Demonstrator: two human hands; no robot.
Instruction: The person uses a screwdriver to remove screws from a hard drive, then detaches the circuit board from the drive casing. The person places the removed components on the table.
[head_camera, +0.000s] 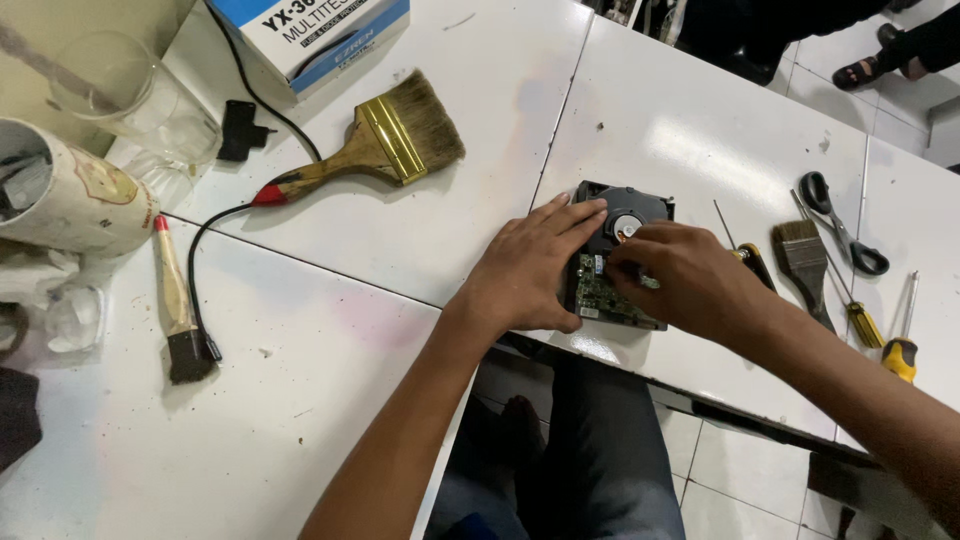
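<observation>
left hand (530, 270) flat, pinning black metal hard drive (628, 212) steady on white worktop (330, 400) | right hand (690, 280) fingers pinched at its green circuit board (600, 295), centre frame

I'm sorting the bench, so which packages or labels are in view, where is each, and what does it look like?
Cardboard box: top edge of the table, left of centre, rectangular, white with blue panels and dark print.
Cylindrical container: far left, lying tilted, cream with a faded reddish printed emblem.
</observation>
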